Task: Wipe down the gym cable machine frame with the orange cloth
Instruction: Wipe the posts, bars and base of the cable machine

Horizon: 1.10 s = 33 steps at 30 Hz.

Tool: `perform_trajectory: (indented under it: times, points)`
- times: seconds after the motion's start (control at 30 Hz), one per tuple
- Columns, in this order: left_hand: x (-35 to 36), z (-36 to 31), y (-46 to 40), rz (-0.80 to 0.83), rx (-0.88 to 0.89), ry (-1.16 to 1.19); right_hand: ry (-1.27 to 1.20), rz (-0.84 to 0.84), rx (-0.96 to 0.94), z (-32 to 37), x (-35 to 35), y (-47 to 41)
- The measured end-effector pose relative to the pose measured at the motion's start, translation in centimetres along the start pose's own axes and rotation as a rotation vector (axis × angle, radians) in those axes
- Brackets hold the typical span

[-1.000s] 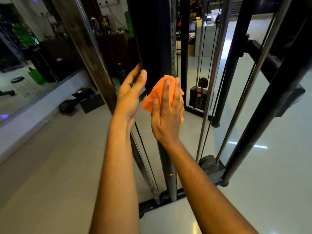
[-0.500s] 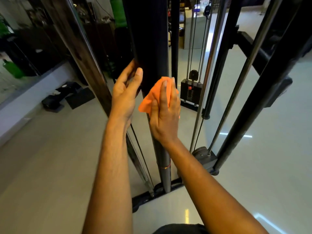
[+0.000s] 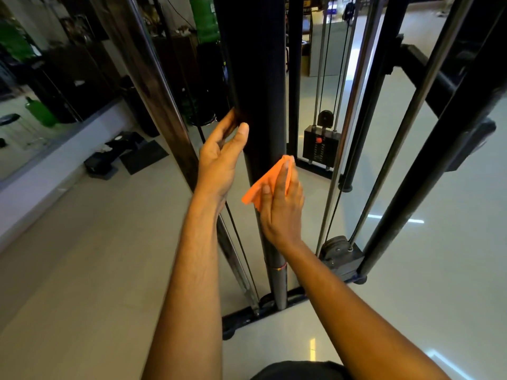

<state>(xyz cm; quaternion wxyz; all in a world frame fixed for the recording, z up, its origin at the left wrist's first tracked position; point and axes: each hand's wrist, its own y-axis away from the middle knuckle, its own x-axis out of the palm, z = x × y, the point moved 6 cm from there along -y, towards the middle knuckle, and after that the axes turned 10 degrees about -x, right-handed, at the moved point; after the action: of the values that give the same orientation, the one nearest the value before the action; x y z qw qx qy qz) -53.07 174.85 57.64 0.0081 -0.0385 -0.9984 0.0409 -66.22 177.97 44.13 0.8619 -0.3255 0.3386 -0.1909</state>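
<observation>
Flanking black upright [image 3: 255, 78]: chrome rods [image 3: 354, 111], weight stack [image 3: 321, 144], cables beside.

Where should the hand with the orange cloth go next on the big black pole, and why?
Probably slide down. The right hand presses the orange cloth flat on the black pole midway, with bare pole below it. The left hand rests higher up, steadying.

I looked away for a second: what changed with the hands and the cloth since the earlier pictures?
The right hand has slid the orange cloth down the black post, now lower than the left hand; a second ago they were about level. The left hand stayed resting open against the post's left edge. The right hand kept pressing the cloth flat to the post; nothing was let go.
</observation>
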Motion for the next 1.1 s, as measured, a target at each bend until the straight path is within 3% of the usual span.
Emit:
perform_trajectory:
  times: [0.2,0.43,0.53,0.83,0.93,1.03,1.1]
  points:
    - [-0.3,1.1,0.6,-0.011,-0.035,-0.028,-0.003,-0.184,-0.091,3.9,-2.4,-4.8]
    - [-0.4,2.8,0.8,-0.045,-0.092,-0.087,-0.010,0.144,0.067,-2.8,2.6,5.3]
    - [-0.3,3.2,0.7,-0.052,-0.109,-0.083,-0.063,0.201,0.120,-3.9,2.7,6.3]
    - [0.1,4.2,1.0,-0.051,-0.119,-0.067,-0.033,-0.041,-0.057,1.3,-1.0,-2.3]
    - [0.1,5.0,1.2,-0.070,-0.137,-0.064,-0.001,0.082,-0.008,-1.1,1.1,1.6]
    - [0.2,5.6,1.1,-0.071,-0.149,-0.080,-0.024,0.265,0.158,-4.6,3.1,7.7]
    - [0.3,5.7,1.0,-0.072,-0.146,-0.074,-0.032,0.297,0.190,-5.9,3.3,9.5]
